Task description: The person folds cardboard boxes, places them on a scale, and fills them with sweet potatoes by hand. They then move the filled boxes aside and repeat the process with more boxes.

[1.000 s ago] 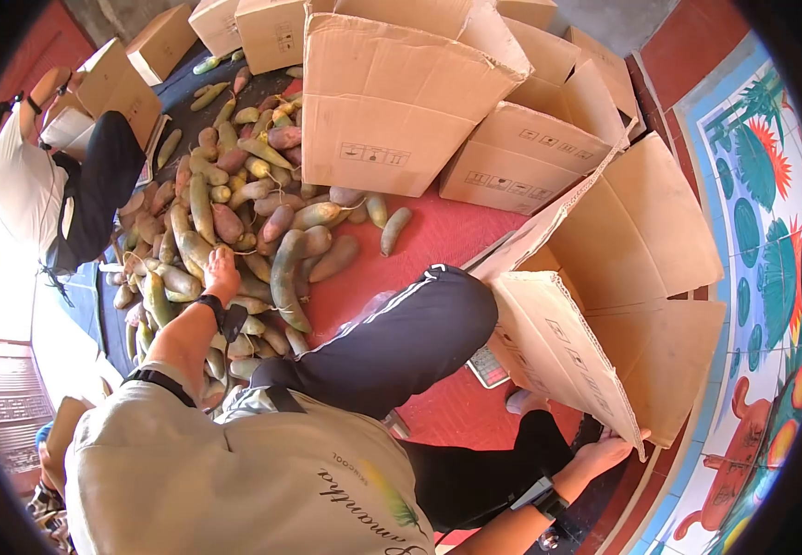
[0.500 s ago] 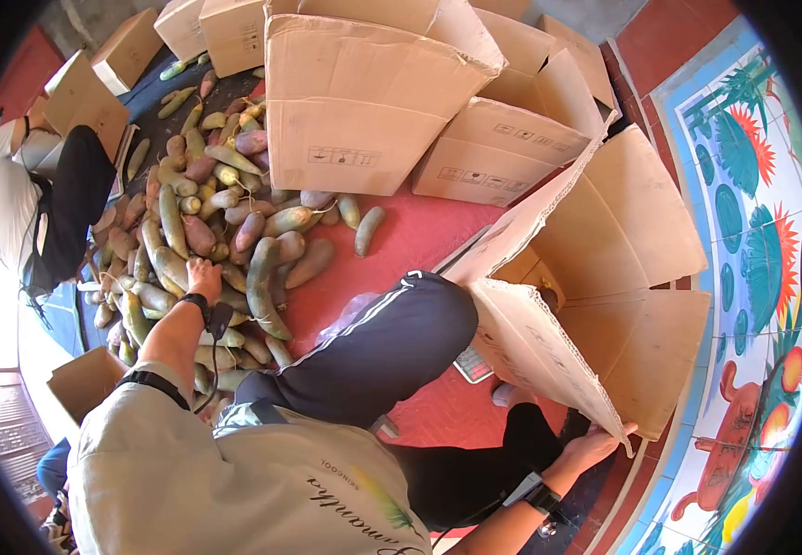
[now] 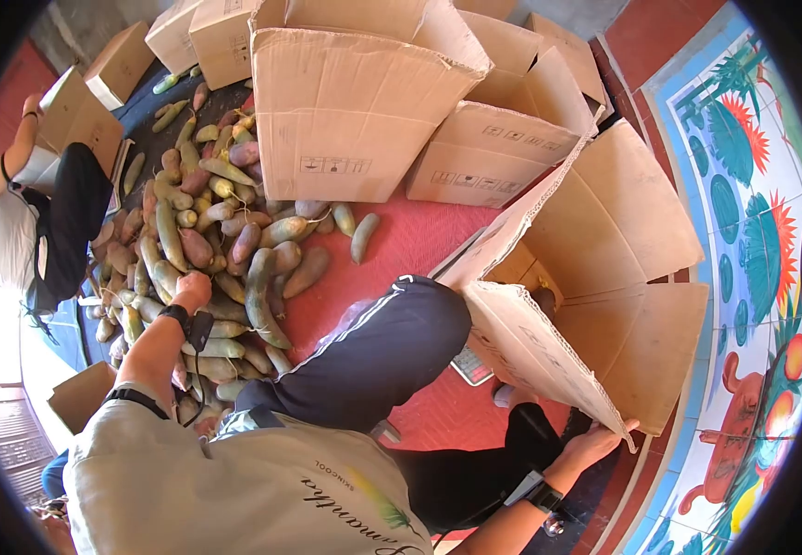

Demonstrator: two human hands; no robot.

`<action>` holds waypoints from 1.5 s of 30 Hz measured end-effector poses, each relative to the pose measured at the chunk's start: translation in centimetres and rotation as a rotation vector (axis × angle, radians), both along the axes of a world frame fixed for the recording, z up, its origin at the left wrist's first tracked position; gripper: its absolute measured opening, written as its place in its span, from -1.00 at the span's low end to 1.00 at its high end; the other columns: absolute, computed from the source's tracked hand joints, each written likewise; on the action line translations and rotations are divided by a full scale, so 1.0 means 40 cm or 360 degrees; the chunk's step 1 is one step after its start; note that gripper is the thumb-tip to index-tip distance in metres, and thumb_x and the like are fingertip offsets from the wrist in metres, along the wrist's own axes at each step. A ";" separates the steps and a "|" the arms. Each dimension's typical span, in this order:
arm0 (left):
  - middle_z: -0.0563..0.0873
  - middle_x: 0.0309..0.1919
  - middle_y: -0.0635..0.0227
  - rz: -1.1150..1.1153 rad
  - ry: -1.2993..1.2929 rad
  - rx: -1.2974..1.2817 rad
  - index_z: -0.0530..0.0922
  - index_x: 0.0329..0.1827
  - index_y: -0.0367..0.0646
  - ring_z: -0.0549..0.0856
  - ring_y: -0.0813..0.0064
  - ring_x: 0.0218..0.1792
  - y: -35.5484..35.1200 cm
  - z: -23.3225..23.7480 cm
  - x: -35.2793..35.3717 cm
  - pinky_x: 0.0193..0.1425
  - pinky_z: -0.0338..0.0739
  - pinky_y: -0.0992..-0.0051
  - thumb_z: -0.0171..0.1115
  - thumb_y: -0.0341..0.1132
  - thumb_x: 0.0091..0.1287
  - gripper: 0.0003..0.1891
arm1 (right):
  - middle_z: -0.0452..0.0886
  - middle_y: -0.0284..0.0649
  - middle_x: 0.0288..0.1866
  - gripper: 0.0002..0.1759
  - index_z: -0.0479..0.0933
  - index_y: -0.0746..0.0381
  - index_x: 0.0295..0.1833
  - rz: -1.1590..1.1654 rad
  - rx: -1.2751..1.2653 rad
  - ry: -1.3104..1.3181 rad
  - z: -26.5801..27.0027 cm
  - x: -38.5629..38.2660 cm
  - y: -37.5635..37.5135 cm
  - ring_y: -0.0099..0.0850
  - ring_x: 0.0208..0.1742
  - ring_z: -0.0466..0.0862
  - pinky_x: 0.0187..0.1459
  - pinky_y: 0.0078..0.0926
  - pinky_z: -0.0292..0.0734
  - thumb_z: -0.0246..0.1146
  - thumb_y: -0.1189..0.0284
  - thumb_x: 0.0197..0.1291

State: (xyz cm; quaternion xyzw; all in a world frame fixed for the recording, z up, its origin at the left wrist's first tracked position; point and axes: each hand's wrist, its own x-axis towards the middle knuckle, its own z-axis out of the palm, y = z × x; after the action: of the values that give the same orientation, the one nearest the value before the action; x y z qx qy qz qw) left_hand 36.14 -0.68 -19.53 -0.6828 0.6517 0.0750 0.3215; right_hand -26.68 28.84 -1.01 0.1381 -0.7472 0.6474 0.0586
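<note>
A heap of large green and reddish radishes [image 3: 170, 231] lies to the left. My left hand [image 3: 193, 289] is down in it, fingers curled over a radish that the hand largely hides. A long curved green radish [image 3: 260, 294] rests just right of that hand. On the right stands an open cardboard box [image 3: 549, 342] with its flaps up; a few radishes [image 3: 544, 298] show inside. My right hand [image 3: 591, 446] grips the lower corner of its near flap, thumb and fingers closed on the edge.
Large cardboard boxes [image 3: 336, 120] stand beyond the heap. A co-worker [image 3: 12, 213] bends at the far left beside another box [image 3: 82, 116]. A scale [image 3: 471, 366] shows partly below the open box, on the red mat [image 3: 429, 407]. A painted tile wall [image 3: 743, 231] bounds the right.
My left hand has shifted slightly towards me and its fingers look more curled. The co-worker's arm now reaches up to a box. My right hand stays on the flap.
</note>
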 end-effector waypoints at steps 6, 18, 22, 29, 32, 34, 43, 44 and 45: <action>0.64 -0.16 0.21 -0.0005 0.0335 -0.0125 0.63 -0.27 -0.13 0.61 0.25 -0.09 -0.017 0.038 -0.027 -0.08 0.50 0.30 0.03 -0.25 0.17 -0.76 | 0.45 -0.12 -0.06 -0.24 0.34 0.49 0.01 -0.0017 -0.0127 -0.0100 0.012 0.007 -0.016 -0.42 -0.08 0.45 -0.07 -0.53 0.37 -0.26 -0.10 0.30; 0.49 -0.67 0.37 0.0531 0.2467 -0.0242 0.41 -0.60 -0.20 0.51 0.51 -0.63 -0.086 0.231 -0.239 -0.50 0.37 0.56 -0.05 -0.34 0.24 -0.76 | 0.24 0.03 0.24 -0.31 0.10 0.52 0.24 0.0295 -0.0274 -0.0213 0.008 0.005 0.003 -0.32 0.21 0.31 0.24 -0.37 0.19 -0.20 0.06 0.35; 0.49 -0.63 0.40 0.0460 0.2566 -0.0324 0.38 -0.57 -0.17 0.54 0.54 -0.49 -0.057 0.420 -0.347 -0.35 0.39 0.58 -0.10 -0.29 0.31 -0.72 | 0.40 -0.01 0.10 -0.34 0.27 0.53 0.14 0.0224 -0.0279 -0.0250 0.025 0.018 -0.016 -0.33 0.10 0.40 0.13 -0.41 0.26 -0.19 0.06 0.35; 0.36 -0.58 0.43 0.0204 0.3283 -0.0344 0.32 -0.54 -0.16 0.43 0.52 -0.45 -0.067 0.633 -0.537 -0.20 0.38 0.49 -0.10 -0.31 0.33 -0.75 | 0.46 -0.06 0.00 -0.41 0.32 0.48 0.08 0.0243 -0.0250 -0.0320 0.003 -0.003 -0.012 -0.37 -0.04 0.50 0.00 -0.41 0.42 -0.17 0.09 0.35; 0.35 -0.55 0.44 -0.0114 0.3521 -0.0208 0.31 -0.52 -0.18 0.43 0.47 -0.42 -0.084 0.744 -0.619 -0.12 0.37 0.45 -0.07 -0.28 0.35 -0.74 | 0.47 -0.07 -0.02 -0.40 0.34 0.48 0.07 0.0286 -0.0232 -0.0299 0.009 0.002 -0.012 -0.38 -0.05 0.50 -0.02 -0.43 0.43 -0.17 0.08 0.35; 0.36 -0.54 0.43 -0.0276 0.3573 -0.0222 0.29 -0.52 -0.16 0.46 0.46 -0.35 -0.080 0.832 -0.679 -0.06 0.38 0.41 -0.06 -0.28 0.35 -0.74 | 0.48 -0.07 -0.04 -0.38 0.34 0.49 0.06 0.0280 -0.0255 -0.0294 0.023 0.012 -0.018 -0.37 -0.04 0.49 -0.01 -0.44 0.41 -0.17 0.07 0.35; 0.39 -0.48 0.39 -0.1157 0.3837 -0.0071 0.31 -0.44 -0.22 0.54 0.29 -0.12 0.005 1.098 -0.929 0.14 0.31 0.34 -0.14 -0.27 0.38 -0.75 | 0.49 -0.07 -0.04 -0.38 0.38 0.52 0.02 0.0280 -0.0219 -0.0204 0.067 0.043 -0.028 -0.39 -0.05 0.45 0.01 -0.47 0.32 -0.19 0.09 0.36; 0.39 -0.48 0.39 -0.1154 0.3838 -0.0064 0.31 -0.44 -0.22 0.54 0.29 -0.12 0.017 1.101 -0.952 0.14 0.31 0.34 -0.14 -0.27 0.38 -0.75 | 0.48 -0.07 -0.04 -0.38 0.37 0.53 0.03 0.0283 -0.0203 -0.0166 0.066 0.043 -0.027 -0.39 -0.05 0.45 0.02 -0.47 0.31 -0.19 0.10 0.36; 0.46 -0.47 0.31 -0.1155 0.3928 0.0068 0.35 -0.43 -0.22 0.55 0.26 -0.16 0.028 1.103 -0.972 0.13 0.32 0.30 -0.13 -0.28 0.39 -0.75 | 0.48 -0.07 -0.04 -0.38 0.37 0.53 0.03 0.0281 -0.0201 -0.0166 0.065 0.043 -0.025 -0.39 -0.05 0.45 0.02 -0.47 0.31 -0.19 0.10 0.36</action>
State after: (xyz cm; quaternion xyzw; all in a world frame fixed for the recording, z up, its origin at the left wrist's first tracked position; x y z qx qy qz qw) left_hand -2.74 0.43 24.61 0.0591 0.6625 0.5732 -0.4786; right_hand -24.97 27.84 1.61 0.1654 -0.6919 0.7022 -0.0291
